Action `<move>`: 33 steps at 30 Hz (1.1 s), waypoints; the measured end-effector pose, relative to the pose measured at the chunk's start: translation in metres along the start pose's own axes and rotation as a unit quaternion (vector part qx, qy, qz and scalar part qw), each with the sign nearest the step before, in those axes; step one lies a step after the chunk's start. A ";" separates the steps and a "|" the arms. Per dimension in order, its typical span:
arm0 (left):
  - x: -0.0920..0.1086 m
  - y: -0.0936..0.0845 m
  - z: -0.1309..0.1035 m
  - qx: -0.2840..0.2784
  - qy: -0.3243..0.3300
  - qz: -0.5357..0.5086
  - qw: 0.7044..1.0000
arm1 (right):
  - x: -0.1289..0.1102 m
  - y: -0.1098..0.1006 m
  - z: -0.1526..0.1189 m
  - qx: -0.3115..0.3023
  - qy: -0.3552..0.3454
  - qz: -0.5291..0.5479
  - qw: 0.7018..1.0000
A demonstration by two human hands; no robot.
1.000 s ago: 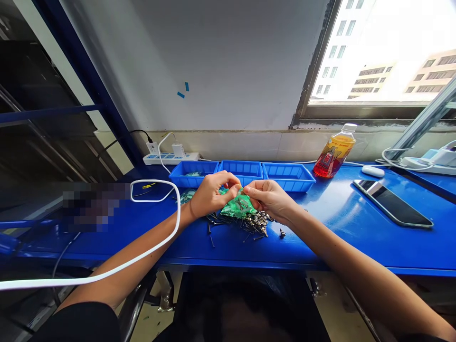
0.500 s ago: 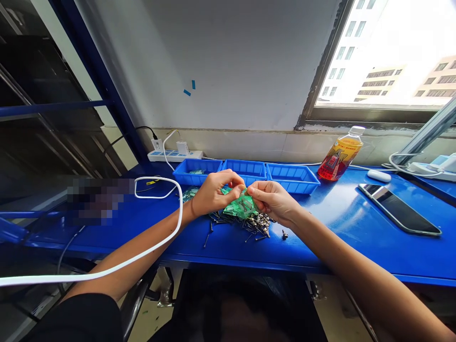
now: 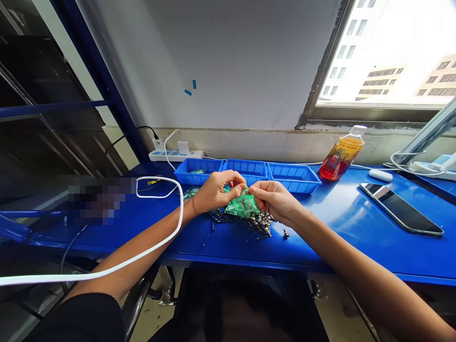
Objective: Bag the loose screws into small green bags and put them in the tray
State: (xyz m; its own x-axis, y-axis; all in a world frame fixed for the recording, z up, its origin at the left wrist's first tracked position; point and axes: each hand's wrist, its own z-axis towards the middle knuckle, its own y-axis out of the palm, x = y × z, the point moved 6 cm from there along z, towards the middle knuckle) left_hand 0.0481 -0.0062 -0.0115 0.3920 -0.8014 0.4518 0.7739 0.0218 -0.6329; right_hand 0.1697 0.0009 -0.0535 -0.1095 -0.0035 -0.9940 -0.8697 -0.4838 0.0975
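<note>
**Bench stock, near to far**

Near edge: white cable [image 3: 107, 270], running from the left border across the left forearm and looping on the bench [image 3: 338, 223], a blue surface.

Centre, near: pile of small metal screws and pins [image 3: 258, 222] lying on the bench, with one loose screw [image 3: 285, 233] just right of it.

Centre, above the pile: green plastic bag [image 3: 243, 205], small dark parts visible inside. Left hand [image 3: 213, 192] has its grip pinched on the bag's upper left edge; right hand [image 3: 274, 199] has its grip pinched on the upper right edge. Fingertips of both hands nearly meet over the bag's top.

Left of the left hand: further green bags [image 3: 190, 192] lying on the bench, partly hidden by the wrist.

Right, middle distance: phone [image 3: 401, 208], lying flat, screen up, well apart from the hands.

Far row: three blue trays [image 3: 245, 172] side by side, just beyond the hands; the left one holds something green.

Far right: orange drink bottle [image 3: 340, 156], tilted, beside a white mouse [image 3: 380, 175].

Far left, against the wall: white power strip [image 3: 176, 154] with plugs inserted.
</note>
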 end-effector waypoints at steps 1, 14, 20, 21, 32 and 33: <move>0.000 0.000 0.000 0.003 0.000 0.005 1.000 | 0.000 0.000 0.000 -0.004 0.001 0.001 1.000; 0.007 0.003 -0.004 0.025 0.053 0.068 0.996 | 0.002 -0.003 -0.001 -0.009 0.022 -0.018 1.000; 0.011 0.005 -0.006 0.036 0.068 0.089 0.993 | 0.000 -0.003 -0.001 -0.003 0.001 -0.055 0.999; 0.011 0.005 -0.006 0.041 0.070 0.092 0.992 | -0.001 -0.003 -0.001 -0.002 -0.005 -0.062 0.998; 0.011 0.004 -0.007 0.057 0.081 0.109 0.989 | -0.005 -0.003 -0.004 0.006 -0.002 -0.100 0.995; 0.010 0.005 -0.007 0.058 0.082 0.109 0.989 | -0.006 -0.004 -0.004 0.009 -0.004 -0.105 0.994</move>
State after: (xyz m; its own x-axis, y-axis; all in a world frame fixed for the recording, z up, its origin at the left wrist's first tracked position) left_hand 0.0520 -0.0188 -0.0144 0.4771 -0.8560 0.1991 0.7358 0.2651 -0.6232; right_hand 0.1752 -0.0005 -0.0484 0.0711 0.1019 -0.9922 -0.8821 -0.4580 -0.1102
